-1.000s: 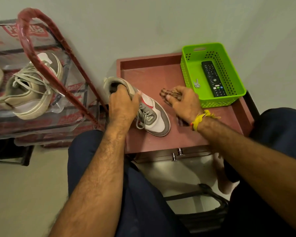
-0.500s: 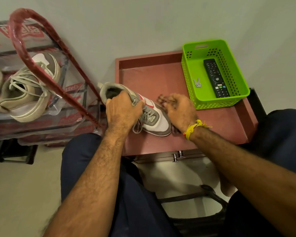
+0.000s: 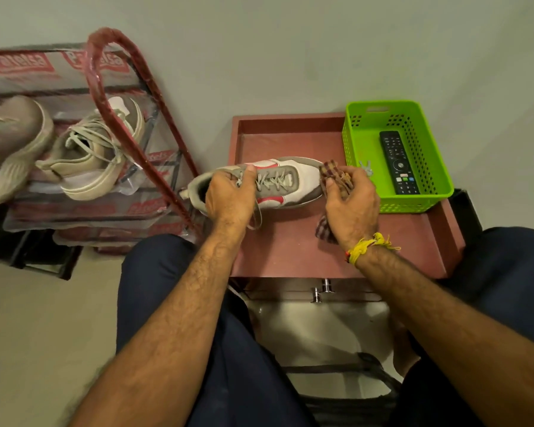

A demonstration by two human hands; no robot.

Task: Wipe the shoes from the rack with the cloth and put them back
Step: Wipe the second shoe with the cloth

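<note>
1. At the far left stands the shoe rack (image 3: 142, 97), a red-wrapped frame with clear plastic over its shelves, printed with red labels.
2. On its upper shelf sit two beige shoes: one beige shoe at the frame's left edge (image 3: 10, 149), partly cut off, and a second beige sneaker (image 3: 90, 161) just beside it, laces loose, toe pointing down and left.
3. Right of the rack is the reddish worktop (image 3: 290, 257), with a raised rim at the back and sides and two metal drawer knobs (image 3: 321, 291) below its front edge.
4. The white and grey sneaker (image 3: 290, 183) with red accents lies across the worktop, heel toward the rack, toe toward the basket, laces up.
5. The left hand (image 3: 228, 198) grips the sneaker at its heel end, fingers curled over the collar and thumb up by the laces; a loose lace hangs below the hand.
6. The right hand (image 3: 352, 201) holds the checked cloth (image 3: 333, 177) bunched in curled fingers, pressed against the sneaker's toe. A tail of the cloth hangs down under the palm onto the worktop. A yellow thread band (image 3: 367, 246) circles that wrist.
7. At the right rear corner of the worktop sits a green perforated basket (image 3: 429, 198), near the right hand.
8. Inside the basket lie a black remote control (image 3: 398, 161) and, to its left, a small metal key-like item (image 3: 366, 167), too small to identify.
9. Dark trousers cover both legs at the bottom of the view.
</note>
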